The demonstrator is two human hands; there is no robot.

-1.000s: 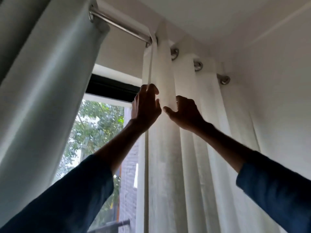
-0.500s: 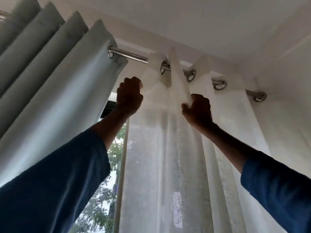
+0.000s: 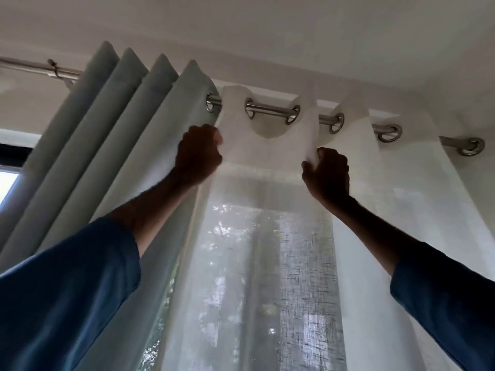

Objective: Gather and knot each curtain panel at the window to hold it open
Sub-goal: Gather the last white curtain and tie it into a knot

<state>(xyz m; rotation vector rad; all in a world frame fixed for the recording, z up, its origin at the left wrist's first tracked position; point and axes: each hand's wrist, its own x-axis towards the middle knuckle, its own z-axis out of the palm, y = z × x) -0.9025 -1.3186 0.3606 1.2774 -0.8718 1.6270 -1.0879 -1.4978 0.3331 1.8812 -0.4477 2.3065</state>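
Observation:
A sheer white curtain panel (image 3: 270,236) hangs by metal eyelets from a steel rod (image 3: 267,106) and is spread across the window. My left hand (image 3: 198,152) grips its left edge just below the rod. A fold of the same panel, further right, is pinched in my right hand (image 3: 328,175). A pale grey-green curtain panel (image 3: 107,145) hangs in folds at the left, its right edge touching the sheer panel by my left hand.
The ceiling (image 3: 267,28) is close above the rod. A white wall (image 3: 471,103) borders the rod's right end. A dark window frame (image 3: 13,156) shows at the far left. Trees and a building appear faintly through the sheer fabric.
My left hand has drawn the sheer panel's edge leftward along the rod until it meets the grey-green panel. The sheer panel now spreads over the window gap. The view has tilted upward.

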